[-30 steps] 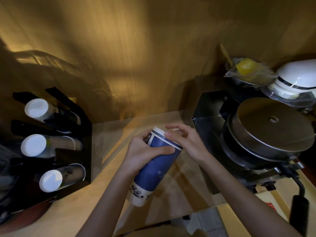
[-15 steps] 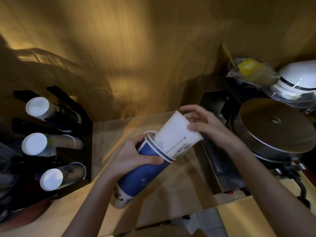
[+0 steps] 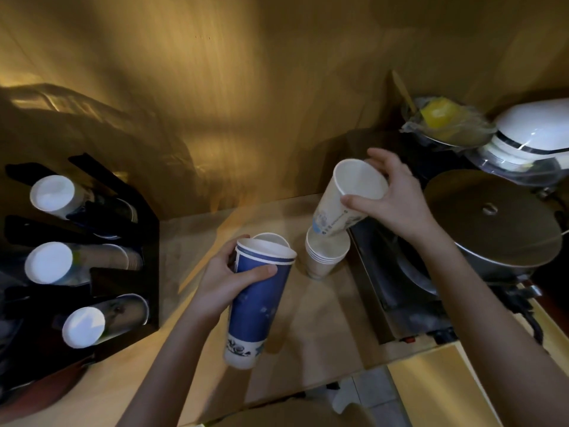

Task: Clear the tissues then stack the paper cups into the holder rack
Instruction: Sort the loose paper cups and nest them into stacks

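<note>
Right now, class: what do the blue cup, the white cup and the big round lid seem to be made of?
Blue cup: likely paper, matte printed wall, rolled rim. White cup: likely paper, matte, printed. Round lid: apparently brushed metal, dull sheen, central knob.

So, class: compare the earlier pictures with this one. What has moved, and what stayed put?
The right hand has pulled the white cup out of the blue cup stack and carried it right, over the small white stack on the counter. The left hand keeps gripping the blue stack. The holder rack and its cups are unchanged.
</note>
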